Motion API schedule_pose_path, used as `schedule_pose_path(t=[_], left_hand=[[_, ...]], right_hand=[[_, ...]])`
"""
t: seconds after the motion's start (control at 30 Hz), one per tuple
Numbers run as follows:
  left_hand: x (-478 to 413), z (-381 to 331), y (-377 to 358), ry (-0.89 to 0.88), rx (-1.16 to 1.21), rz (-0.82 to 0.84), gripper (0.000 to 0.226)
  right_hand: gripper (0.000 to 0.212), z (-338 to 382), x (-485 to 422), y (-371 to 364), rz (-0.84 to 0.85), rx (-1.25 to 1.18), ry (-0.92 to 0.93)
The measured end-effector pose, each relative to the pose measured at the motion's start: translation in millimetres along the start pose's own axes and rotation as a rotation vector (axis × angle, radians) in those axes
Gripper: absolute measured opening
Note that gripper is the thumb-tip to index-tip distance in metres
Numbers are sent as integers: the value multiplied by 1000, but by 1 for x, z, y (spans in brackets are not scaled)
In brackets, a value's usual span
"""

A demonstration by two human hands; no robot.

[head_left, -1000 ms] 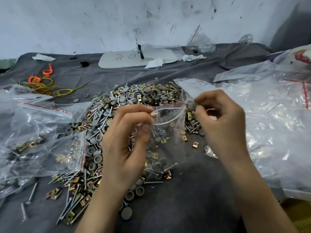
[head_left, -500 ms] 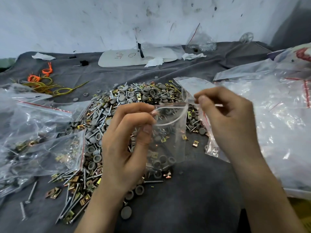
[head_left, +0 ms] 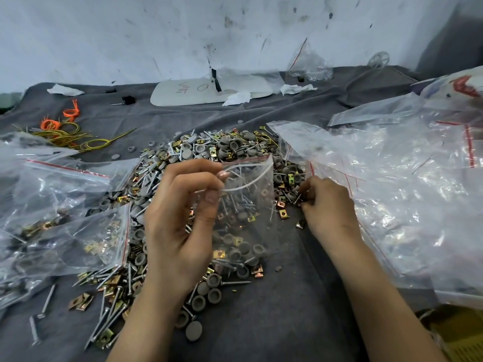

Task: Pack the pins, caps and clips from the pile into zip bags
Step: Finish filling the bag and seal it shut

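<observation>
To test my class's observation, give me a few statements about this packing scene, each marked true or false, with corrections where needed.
1. The left hand pinches the mouth of a clear bag. True.
2. The right hand is inside that bag. False: it is outside the bag, with its fingers curled at the right edge of the pile.
3. Orange ties lie at the far left. True.
4. The pile sits on bare wood. False: it sits on a grey cloth.

Bare grey cloth (head_left: 287, 322) near edge; filled bags (head_left: 65, 226) left, loose bags (head_left: 405, 205) right.
</observation>
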State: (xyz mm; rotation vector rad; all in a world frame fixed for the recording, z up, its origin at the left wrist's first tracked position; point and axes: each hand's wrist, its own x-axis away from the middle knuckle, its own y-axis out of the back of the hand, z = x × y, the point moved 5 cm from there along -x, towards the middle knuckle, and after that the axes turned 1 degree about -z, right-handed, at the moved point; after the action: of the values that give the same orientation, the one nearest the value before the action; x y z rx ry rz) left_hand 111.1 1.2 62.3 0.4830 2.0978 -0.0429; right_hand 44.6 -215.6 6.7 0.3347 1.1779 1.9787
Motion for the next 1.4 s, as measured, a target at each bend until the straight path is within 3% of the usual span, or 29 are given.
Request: schedule_pose_path(t=[0.13,0.3,0.37,0.43,0.57,0.67,0.8,0.87,1.0,1.13,1.23,1.4], left_hand=[[0,0,1,-1,-7,-2,18],[-1,0,1,-1,-10,0,17],[0,-1,0,9,-11,1,16],[0,-2,-2,19,-13,18,16],[1,-7,-11,12,-2,73,12],[2,-11,-16,-15,0,108,16],[3,-13,-16,-35,-17,108,15],[3,-12,-14,-31,-15,81,16],[1,-5,-6,19,-13,7,15],[0,-1,-1,52,-30,-38,18],[0,2,0,63,-37,-49,17],[0,0,-1,60,-56,-44,17]], right_hand=[[37,-4,-2,0,-13,82,15],[22,-3,-2,5,-24,32,66],[17,5,0,16,-79,-130,120],[26,17,6,34,-126,-430,176],[33,51,34,78,-193,-890,444],[32,71,54,92,-183,-872,609],[27,85,65,87,-91,-700,718],[24,85,65,87,-134,-658,741],[23,58,41,88,-216,-762,484],[15,19,17,33,239,-226,101],[20,9,17,7,401,-3,47],[32,9,15,4,402,-38,84]])
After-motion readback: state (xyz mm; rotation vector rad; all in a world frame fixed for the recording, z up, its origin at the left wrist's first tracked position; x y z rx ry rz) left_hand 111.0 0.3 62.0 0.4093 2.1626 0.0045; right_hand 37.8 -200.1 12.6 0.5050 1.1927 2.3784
